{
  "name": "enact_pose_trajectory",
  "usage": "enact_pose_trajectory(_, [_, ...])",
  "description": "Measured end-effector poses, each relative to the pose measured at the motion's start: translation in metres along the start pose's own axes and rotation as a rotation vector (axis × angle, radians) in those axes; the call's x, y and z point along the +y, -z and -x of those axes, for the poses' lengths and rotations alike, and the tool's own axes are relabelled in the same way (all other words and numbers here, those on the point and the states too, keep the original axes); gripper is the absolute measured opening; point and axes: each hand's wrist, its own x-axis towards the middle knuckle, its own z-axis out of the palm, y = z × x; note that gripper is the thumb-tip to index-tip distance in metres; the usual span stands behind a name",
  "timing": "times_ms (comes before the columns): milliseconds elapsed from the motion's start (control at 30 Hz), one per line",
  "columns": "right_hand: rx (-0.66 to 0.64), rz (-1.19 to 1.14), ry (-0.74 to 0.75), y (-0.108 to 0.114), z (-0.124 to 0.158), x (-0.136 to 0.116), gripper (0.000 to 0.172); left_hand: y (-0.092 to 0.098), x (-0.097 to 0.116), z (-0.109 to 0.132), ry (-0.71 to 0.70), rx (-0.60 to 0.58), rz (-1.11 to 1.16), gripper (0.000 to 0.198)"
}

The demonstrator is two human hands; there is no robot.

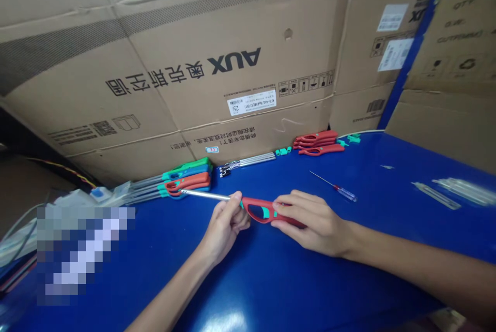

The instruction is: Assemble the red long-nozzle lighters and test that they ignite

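Here we hold one long-necked lighter [258, 211] just above the blue table [271, 280]. Our left hand [225, 223] pinches shut where the metal tube [205, 195] meets the red, teal-triggered handle; our right hand [313, 223] is clamped around the handle's rear. The tube looks seated, so this piece seems nearly finished. Beyond the left grip lies a stack of assembled lighters [186, 179]. Beyond the right grip lie bare tubes [248, 160], red handles [318, 143] and a screwdriver [335, 187], so more seems left.

Blue table [271, 280], backed by cardboard boxes [194, 37]. Stacked lighters [186, 179] far left, metal tubes [248, 161] beside. Red handle shells [315, 142] near teal parts [284, 151]. Screwdriver [335, 187] mid-table. Clear plastic strips [461, 190] right.
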Motion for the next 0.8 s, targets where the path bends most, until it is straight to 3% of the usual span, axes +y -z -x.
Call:
enact_pose_trajectory(133, [0.04, -0.168, -0.124, -0.004, 0.001, -0.001, 0.011, -0.001, -0.002, 0.0, -0.015, -0.01, -0.01, 0.059])
enact_pose_trajectory(267, [0.065, -0.293, -0.355, -0.006, 0.004, -0.004, 0.017, -0.001, -0.003, 0.0, -0.014, -0.012, -0.028, 0.058])
enact_pose_trajectory(400, [-0.014, -0.458, -0.688, -0.006, 0.001, -0.01, 0.016, 0.0, -0.003, 0.0, -0.013, -0.007, -0.045, 0.057])
enact_pose_trajectory(500, [-0.053, -0.74, -0.995, -0.007, -0.005, -0.013, 0.023, 0.0, -0.003, 0.0, -0.014, 0.002, -0.056, 0.058])
enact_pose_trajectory(600, [-0.112, -0.972, -1.194, -0.007, -0.008, -0.014, 0.032, 0.001, -0.004, 0.001, -0.015, 0.012, -0.061, 0.057])
enact_pose_trajectory(700, [-0.111, -0.897, -1.133, -0.008, -0.007, -0.015, 0.03, 0.001, -0.005, 0.0, -0.008, 0.027, -0.056, 0.055])
enact_pose_trajectory(800, [-0.101, -0.572, -0.87, -0.009, -0.002, -0.016, 0.019, 0.0, -0.006, -0.002, 0.009, 0.047, -0.047, 0.051])
